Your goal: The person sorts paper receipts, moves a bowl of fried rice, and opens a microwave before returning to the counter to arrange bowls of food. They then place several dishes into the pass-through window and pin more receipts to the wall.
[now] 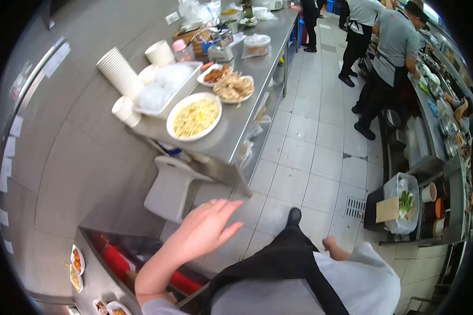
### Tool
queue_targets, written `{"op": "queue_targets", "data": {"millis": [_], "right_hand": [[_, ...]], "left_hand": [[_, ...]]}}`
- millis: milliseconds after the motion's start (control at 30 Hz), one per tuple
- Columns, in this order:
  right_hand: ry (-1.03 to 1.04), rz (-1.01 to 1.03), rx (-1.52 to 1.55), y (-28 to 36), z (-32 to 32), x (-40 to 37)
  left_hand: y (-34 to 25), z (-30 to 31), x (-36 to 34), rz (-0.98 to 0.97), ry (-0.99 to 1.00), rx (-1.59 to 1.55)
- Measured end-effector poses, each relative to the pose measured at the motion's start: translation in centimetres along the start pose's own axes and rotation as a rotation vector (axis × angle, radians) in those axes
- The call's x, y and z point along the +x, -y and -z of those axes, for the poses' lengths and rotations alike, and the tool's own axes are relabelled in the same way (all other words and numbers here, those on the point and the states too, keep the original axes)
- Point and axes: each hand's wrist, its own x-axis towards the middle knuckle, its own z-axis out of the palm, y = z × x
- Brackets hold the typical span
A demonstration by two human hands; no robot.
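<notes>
My left hand (210,228) is raised at the lower middle with its fingers apart and nothing in it. It is above the floor, nearest to a white plastic chair (168,191) by the steel table's near end. Low beside my body, my right hand (328,244) shows only in part; its fingers are too small to make out. On the steel table (223,139) stand a large white bowl of yellow fried rice (197,118), a plate of pale sliced meat (234,87) and a plate of reddish-brown food (214,75).
Stacked paper cups (118,68) and a plastic-covered tray (168,86) stand left on the table. Lower left, a counter (97,286) holds small dishes. Co-workers (397,47) stand along the right-hand counter. A bin of green vegetables (404,202) and a drain (355,207) are at right.
</notes>
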Motion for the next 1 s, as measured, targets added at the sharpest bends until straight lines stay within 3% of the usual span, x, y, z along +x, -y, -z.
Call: {"op": "queue_targets", "data": {"millis": [33,67,133,200,300,367,433,467,567,700,767,833,867,900,933,1000], "right_hand": [[0.017,0.157,-0.246,-0.4,0.8,0.8],[-0.016,0.190,-0.254,-1.4,0.9,3.2],[-0.178,0.211,-0.061,-4.7,-0.7,11.6],[-0.314,0.223,0.119,-5.8,-0.3,17.7],[-0.462,0.150,0.346,3.0,12.5,13.8],[-0.588,0.320,0.186,7.8,18.8,16.4],[-0.329,0.413,0.520,15.6,27.2,14.8],[-0.370,0.457,0.492,19.0,30.4,14.9],[-0.470,0.523,0.426,27.3,36.1,17.0],[-0.587,0.595,0.316,32.9,39.6,24.9],[-0.779,0.707,-0.025,31.6,40.1,30.4],[-0.336,0.361,0.128,29.2,43.1,32.4],[-0.372,0.274,0.221,27.8,44.6,33.0],[-0.281,0.153,0.202,24.8,45.5,37.0],[-0.373,0.066,0.324,25.2,48.2,33.9],[-0.558,0.006,0.367,16.1,45.0,43.2]], "left_hand": [[0.3,-1.0,3.5,-0.010,-0.014,0.009],[0.8,-2.2,7.3,-0.058,-0.070,-0.060],[1.4,-4.9,15.1,-0.130,-0.142,-0.132],[1.6,-7.7,21.5,-0.083,-0.124,-0.192],[3.0,-11.8,28.6,0.020,-0.057,-0.256],[4.6,-13.8,32.0,0.060,-0.027,-0.275],[6.3,-15.0,35.1,0.263,0.084,-0.386],[7.6,-15.7,37.0,0.259,0.076,-0.385],[11.1,-16.8,42.6,0.348,0.133,-0.393],[16.2,-16.5,52.7,0.328,0.021,-0.440],[18.3,-15.2,59.0,0.312,-0.015,-0.457],[19.1,-13.9,66.5,0.214,-0.104,-0.368],[19.0,-13.0,70.0,0.222,-0.119,-0.379],[18.7,-11.6,73.4,0.102,-0.154,-0.320],[18.3,-10.4,76.2,-0.007,-0.183,-0.262],[18.2,-8.1,81.4,-0.034,-0.251,-0.348]]}}
